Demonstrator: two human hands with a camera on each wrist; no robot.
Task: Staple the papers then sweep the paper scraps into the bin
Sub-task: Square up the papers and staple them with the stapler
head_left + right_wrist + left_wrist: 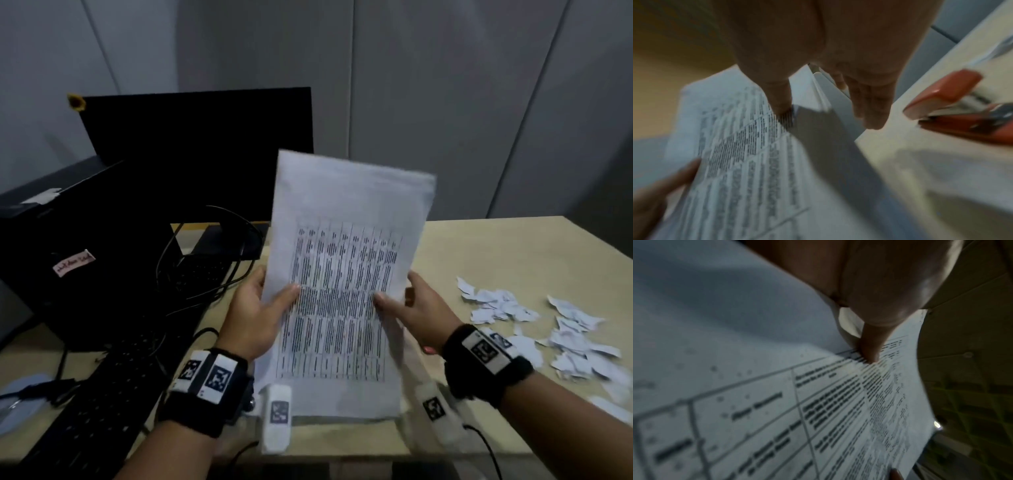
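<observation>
The desk (496,246) carries a dark monitor (198,144) at its left; above its near edge the papers (342,274) stand upright, pinched by left hand (255,313) and right hand (423,311). Paper scraps (565,329) litter the right edge; a red stapler (953,107) lies nearby.

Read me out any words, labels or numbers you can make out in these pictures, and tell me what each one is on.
None can be quoted with confidence.
Papers held by the left hand and right hand: a printed table, too blurred to read in every view.
Pink label on the black computer case: handwriting, too small to read.
Wrist-band tags: black-and-white square code patterns, no words.
Red stapler: no text visible.
</observation>
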